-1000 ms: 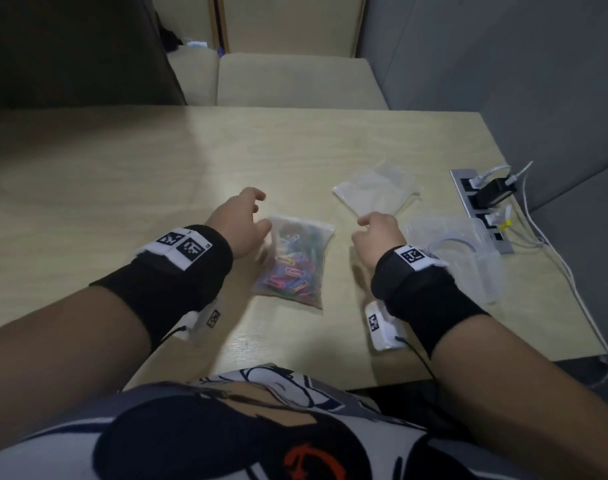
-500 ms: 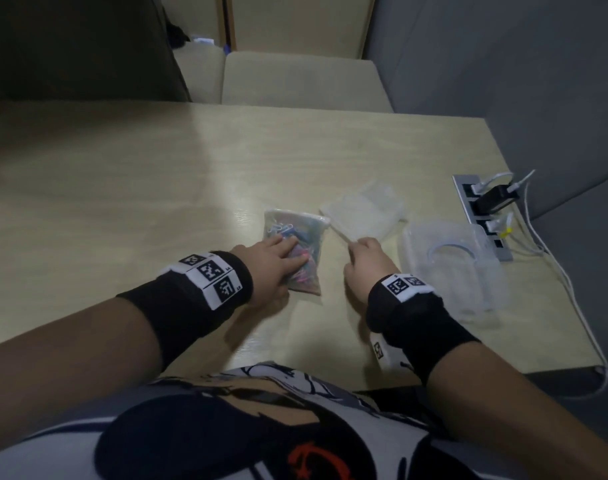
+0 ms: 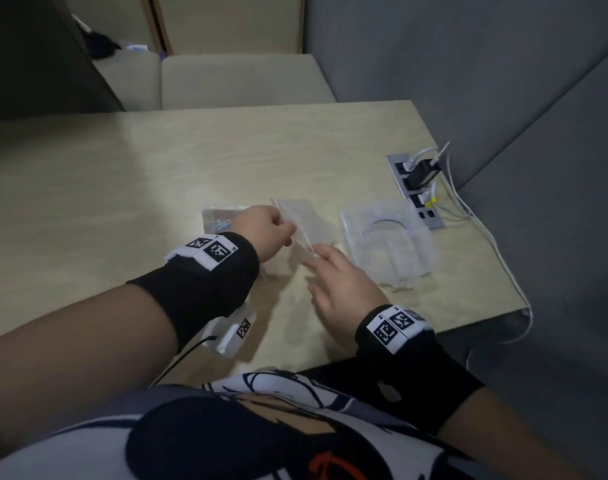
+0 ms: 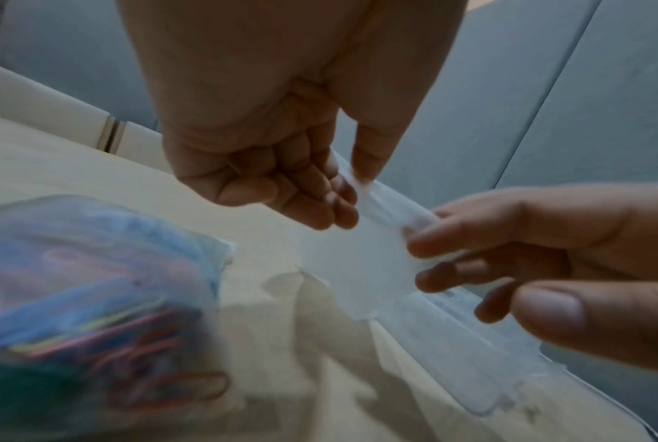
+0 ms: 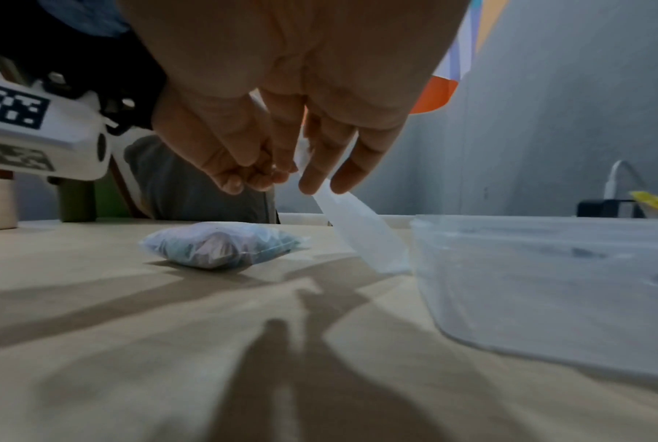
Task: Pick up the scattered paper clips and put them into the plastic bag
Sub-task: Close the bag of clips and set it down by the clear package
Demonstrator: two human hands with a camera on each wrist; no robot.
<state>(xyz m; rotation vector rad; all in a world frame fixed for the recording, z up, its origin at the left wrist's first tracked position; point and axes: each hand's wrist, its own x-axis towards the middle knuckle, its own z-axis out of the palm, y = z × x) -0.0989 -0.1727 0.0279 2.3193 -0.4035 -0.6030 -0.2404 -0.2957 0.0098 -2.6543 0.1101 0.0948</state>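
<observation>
An empty clear plastic bag [image 3: 300,221] is lifted off the wooden table [image 3: 122,188], tilted between both hands. My left hand [image 3: 284,233] pinches its upper edge; the left wrist view shows thumb and fingers [image 4: 342,197] closed on that edge. My right hand [image 3: 317,258] holds the lower edge, with the bag [image 5: 361,236] passing between its fingers [image 5: 310,182]. A second bag stuffed with coloured paper clips [image 3: 216,220] lies on the table just left of my left hand, also seen lower left [image 4: 92,299] and ahead [image 5: 221,248]. No loose clips show.
A clear plastic container [image 3: 416,251] stands right of my hands, close by [image 5: 546,284]. Behind it a power strip [image 3: 413,188] with plugs and white cables sits near the table's right edge. A grey padded wall lies beyond.
My left hand left the filled clip bag and moved right. Both hands now hold the empty bag, which lay flat on the table before and is lifted now.
</observation>
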